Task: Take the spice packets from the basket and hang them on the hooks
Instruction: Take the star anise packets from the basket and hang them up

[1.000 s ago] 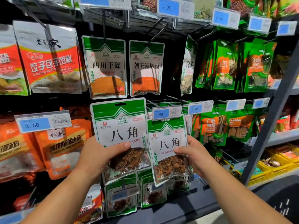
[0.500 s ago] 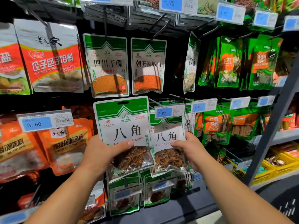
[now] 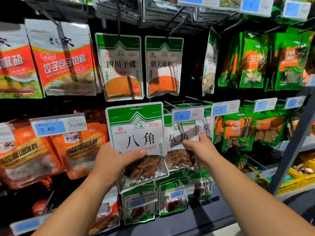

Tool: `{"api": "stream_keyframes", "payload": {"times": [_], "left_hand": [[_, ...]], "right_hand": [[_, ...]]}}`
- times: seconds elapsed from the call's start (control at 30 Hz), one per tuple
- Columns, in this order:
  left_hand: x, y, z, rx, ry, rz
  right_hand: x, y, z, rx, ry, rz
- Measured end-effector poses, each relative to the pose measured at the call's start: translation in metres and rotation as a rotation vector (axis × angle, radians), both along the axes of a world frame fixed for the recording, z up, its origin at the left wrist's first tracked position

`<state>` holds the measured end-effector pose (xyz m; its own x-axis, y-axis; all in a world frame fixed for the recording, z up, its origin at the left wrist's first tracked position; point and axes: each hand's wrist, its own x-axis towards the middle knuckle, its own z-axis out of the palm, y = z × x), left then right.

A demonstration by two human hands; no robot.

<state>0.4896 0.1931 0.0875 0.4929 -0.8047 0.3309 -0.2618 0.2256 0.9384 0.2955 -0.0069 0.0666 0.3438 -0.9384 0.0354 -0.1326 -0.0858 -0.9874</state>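
Note:
My left hand [image 3: 117,160] grips a green-and-white star anise packet [image 3: 136,133] by its lower left side, thumb across the front. The packet is upright in front of the shelf, its hang hole free at the top. My right hand [image 3: 199,147] pinches a second star anise packet [image 3: 179,154] just to the right. That one sits further back, its top tucked behind the 7.90 price tag [image 3: 187,114] on a hook [image 3: 172,104]. No basket is in view.
Two orange spice packets [image 3: 119,67] hang on hooks above. Orange seasoning bags [image 3: 80,150] hang at left, green cinnamon packets [image 3: 238,130] at right. More star anise packets [image 3: 139,206] hang below. A grey shelf upright [image 3: 293,143] slants at the right.
My right hand has pushed its packet up and back along the hook, under the 7.90 tag. The left hand's packet has shifted slightly right and up.

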Motion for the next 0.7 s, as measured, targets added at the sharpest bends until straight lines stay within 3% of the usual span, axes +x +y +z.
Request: {"api": "stream_keyframes", "payload": {"times": [0.13,0.23,0.37,0.47,0.7], "left_hand": [[0.000,0.001,-0.002,0.010,-0.019,-0.014],[-0.004,0.000,-0.005,0.024,-0.031,-0.054],[-0.014,-0.008,-0.013,0.087,-0.041,-0.144],[-0.023,-0.018,-0.022,0.151,-0.020,-0.219],[-0.041,-0.046,-0.041,0.240,0.012,-0.250]], "right_hand": [[-0.015,-0.003,-0.004,-0.029,-0.029,-0.088],[-0.023,0.012,0.002,-0.126,0.119,-0.204],[-0.033,0.040,0.014,0.102,-0.187,0.137],[-0.035,0.057,0.015,0.095,-0.198,0.312],[-0.034,0.050,-0.005,0.067,-0.096,0.151]]}}
